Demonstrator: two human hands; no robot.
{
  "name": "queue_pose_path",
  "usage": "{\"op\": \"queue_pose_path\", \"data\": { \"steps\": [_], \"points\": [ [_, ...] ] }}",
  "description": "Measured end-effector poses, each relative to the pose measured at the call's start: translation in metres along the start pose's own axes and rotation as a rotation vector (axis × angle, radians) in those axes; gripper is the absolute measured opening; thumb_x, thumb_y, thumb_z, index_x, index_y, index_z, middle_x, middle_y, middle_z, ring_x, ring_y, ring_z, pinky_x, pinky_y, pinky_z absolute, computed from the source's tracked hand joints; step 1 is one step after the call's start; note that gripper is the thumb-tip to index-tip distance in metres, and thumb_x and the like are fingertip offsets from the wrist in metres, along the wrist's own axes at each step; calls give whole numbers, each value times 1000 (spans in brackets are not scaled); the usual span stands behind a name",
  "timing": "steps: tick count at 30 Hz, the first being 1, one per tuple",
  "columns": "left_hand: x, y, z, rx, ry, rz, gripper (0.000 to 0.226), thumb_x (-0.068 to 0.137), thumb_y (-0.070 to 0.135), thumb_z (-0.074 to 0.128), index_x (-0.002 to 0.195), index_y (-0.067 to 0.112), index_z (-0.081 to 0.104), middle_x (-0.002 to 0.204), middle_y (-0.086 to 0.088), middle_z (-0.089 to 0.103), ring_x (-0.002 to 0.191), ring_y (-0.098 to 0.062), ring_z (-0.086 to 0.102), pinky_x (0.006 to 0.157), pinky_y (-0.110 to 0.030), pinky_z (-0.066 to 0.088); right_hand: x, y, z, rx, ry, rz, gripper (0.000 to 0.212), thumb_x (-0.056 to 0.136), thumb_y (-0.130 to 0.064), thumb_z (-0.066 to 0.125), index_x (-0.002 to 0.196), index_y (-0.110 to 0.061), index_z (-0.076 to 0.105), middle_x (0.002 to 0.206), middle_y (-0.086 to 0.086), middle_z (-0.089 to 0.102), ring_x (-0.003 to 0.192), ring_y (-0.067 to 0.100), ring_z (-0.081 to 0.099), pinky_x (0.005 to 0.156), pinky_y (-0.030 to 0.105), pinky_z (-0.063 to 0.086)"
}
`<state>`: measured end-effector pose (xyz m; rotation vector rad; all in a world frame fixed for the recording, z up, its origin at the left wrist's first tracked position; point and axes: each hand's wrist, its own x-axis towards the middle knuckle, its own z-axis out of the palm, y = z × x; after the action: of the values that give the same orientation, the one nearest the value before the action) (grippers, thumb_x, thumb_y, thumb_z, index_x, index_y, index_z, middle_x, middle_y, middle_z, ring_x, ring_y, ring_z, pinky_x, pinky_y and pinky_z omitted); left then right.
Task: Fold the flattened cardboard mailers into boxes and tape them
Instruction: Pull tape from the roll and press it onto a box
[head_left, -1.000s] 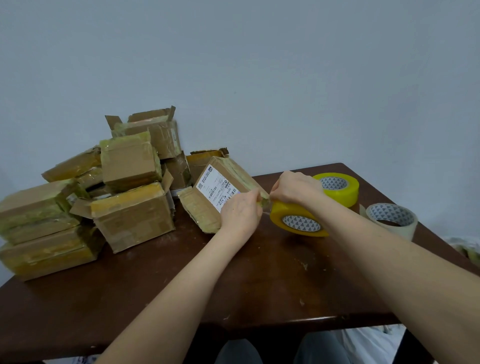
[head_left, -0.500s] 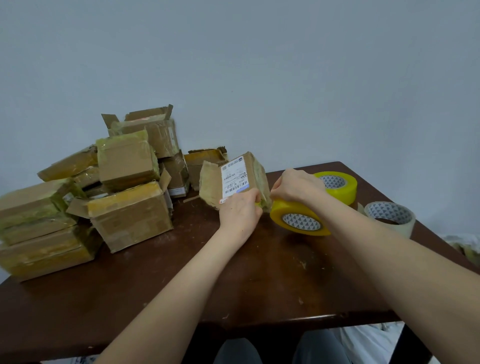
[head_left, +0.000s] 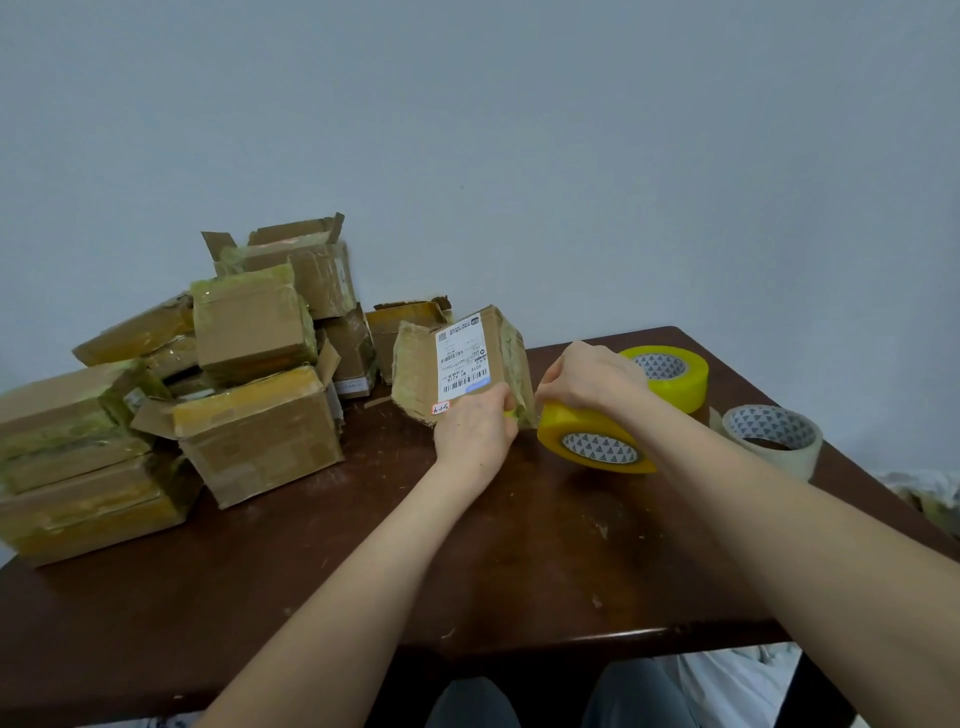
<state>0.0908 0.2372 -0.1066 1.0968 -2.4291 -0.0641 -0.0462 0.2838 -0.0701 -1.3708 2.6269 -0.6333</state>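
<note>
- Head view, nearest part: your two bare forearms reach forward over the dark brown table (head_left: 363, 571), and your knees (head_left: 467, 706) show below its front edge.
- Your left hand (head_left: 475, 431) grips the lower corner of a small cardboard box (head_left: 415, 369), with the fingers curled round its edge. The box is tilted, near the middle of the table, and its white shipping label (head_left: 462, 358) faces you. I cannot tell if it rests on the table or is lifted.
- Your right hand (head_left: 587, 376) curls over the top of a yellow tape roll (head_left: 597, 447) and holds it just beside the right side of the box. The roll is tilted on its edge.
- Behind this hand a second yellow roll (head_left: 675, 376) lies flat, and a pale roll (head_left: 774, 436) lies near the right table edge.
- Far left, a pile of taped boxes (head_left: 254, 415) is stacked before the grey wall (head_left: 571, 156).
</note>
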Motion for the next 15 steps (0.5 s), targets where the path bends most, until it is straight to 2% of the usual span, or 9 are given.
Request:
{"op": "queue_pose_path", "data": {
  "steps": [6,12,15],
  "points": [
    [-5,-25,-11,-150,72,-51,15,90,24,55,105,22,58,94,-2,65,87,-25,60,67,-35,47,-6,10,-8,61,3,-20,25,81,-44,62,102,-41,73,107,-3,67,99,23,61,71,33,46],
    [-13,-16,-16,-221,217,47,15,92,23,54,106,20,56,80,4,58,77,-27,60,58,-32,39,-10,11,-12,73,11,2,24,81,-38,60,101,-37,74,103,-3,67,95,22,60,71,32,46],
    [-10,-5,-13,-164,141,95,18,92,22,53,109,20,58,96,0,66,88,-27,61,63,-32,42,-12,11,-13,86,25,1,26,82,-40,61,104,-37,73,104,-4,68,98,21,62,72,32,46]
  ]
}}
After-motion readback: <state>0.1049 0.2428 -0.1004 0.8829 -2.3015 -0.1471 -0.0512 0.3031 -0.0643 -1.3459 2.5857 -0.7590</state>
